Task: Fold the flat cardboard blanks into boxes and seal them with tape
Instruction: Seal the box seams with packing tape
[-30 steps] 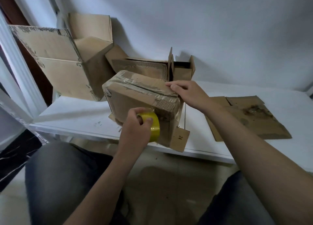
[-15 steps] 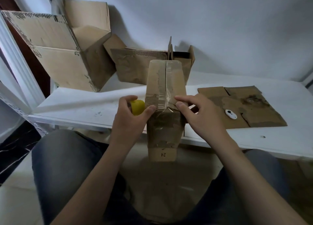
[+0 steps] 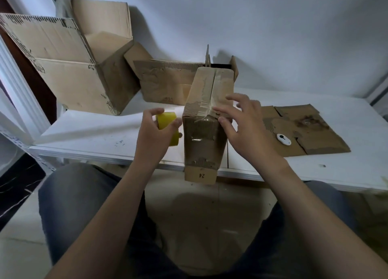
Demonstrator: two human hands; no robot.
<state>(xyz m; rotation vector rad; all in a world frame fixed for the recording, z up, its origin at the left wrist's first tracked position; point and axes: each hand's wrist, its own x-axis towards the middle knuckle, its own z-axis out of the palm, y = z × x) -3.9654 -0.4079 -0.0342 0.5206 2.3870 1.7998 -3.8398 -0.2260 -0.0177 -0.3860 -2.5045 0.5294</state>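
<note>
A taped cardboard box (image 3: 206, 119) stands at the near edge of the white table (image 3: 100, 136), its lower flap marked "24" hanging over the edge. The left hand (image 3: 155, 138) is curled round a yellow tape roll (image 3: 168, 122) just left of the box. The right hand (image 3: 245, 129) is spread, its fingertips (image 3: 217, 110) resting on the clear tape at the box's top near corner. To the right lies a flat cardboard blank (image 3: 315, 123) with a small white object (image 3: 283, 139) on it. Far left sits a large open box (image 3: 73, 72).
</note>
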